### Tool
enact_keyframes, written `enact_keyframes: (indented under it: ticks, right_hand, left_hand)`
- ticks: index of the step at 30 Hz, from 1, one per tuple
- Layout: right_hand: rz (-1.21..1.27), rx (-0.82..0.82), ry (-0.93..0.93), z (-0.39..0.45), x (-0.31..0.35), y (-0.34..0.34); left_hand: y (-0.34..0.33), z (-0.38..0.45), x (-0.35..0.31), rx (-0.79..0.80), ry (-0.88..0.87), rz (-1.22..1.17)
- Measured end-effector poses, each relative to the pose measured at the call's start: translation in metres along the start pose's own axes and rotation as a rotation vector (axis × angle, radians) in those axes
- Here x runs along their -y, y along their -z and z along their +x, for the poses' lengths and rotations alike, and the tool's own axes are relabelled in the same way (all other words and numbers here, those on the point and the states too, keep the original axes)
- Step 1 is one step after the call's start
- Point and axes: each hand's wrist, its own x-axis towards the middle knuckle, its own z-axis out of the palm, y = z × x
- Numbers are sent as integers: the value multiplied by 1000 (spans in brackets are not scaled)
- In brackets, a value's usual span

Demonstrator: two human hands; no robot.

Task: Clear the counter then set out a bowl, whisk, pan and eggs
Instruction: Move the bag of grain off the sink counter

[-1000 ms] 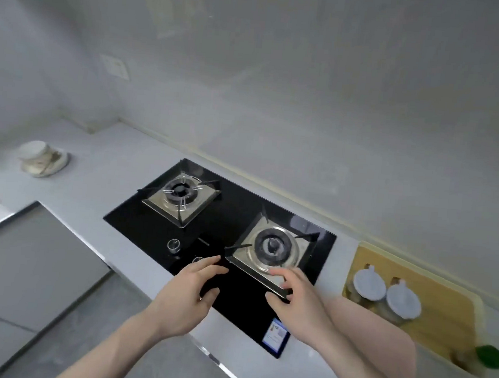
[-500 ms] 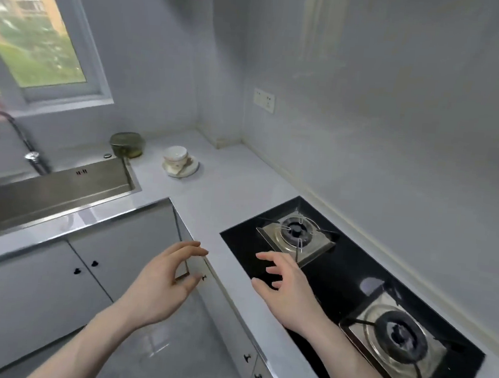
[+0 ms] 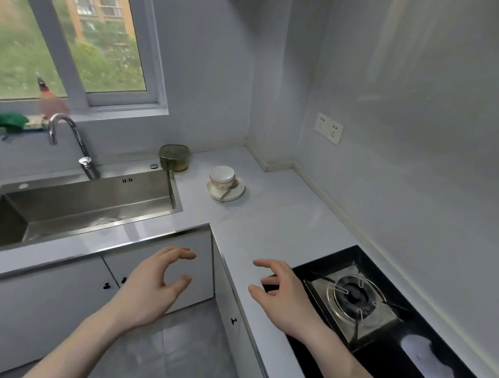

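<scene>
While both hands, left (image 3: 150,293) and right (image 3: 285,302), hover empty with loosely curled, spread fingers, reach for stacked white china bowls (image 3: 222,176) on saucer (image 3: 233,194) near counter corner: light, brittle, slippery, best lifted by saucer rim.

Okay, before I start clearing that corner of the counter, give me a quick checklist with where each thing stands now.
1. Left hand free: ok, fingers loosely curled, holding nothing.
2. Right hand free: ok, holding nothing, hovering by the stove.
3. Things left to clear: not ok, the cup on its saucer and a green jar sit on the counter.
4. Burner off: ok, no flame visible.
5. Sink free for dishes: ok.
6. Cup empty: cannot tell.
</scene>
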Motion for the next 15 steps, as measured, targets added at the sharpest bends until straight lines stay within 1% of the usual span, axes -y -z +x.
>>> enact_keyframes:
  ticks: [7, 12, 15]
  right_hand:
    - [-14, 67, -44, 102, 0, 6]
    - [-16, 121, -93, 155, 1, 2]
    - [-27, 116, -124, 185, 0, -1]
  left_hand:
    - [15, 76, 34, -45, 83, 15]
    - [18, 119, 57, -6, 132, -12]
    - [24, 156, 70, 15, 149, -36]
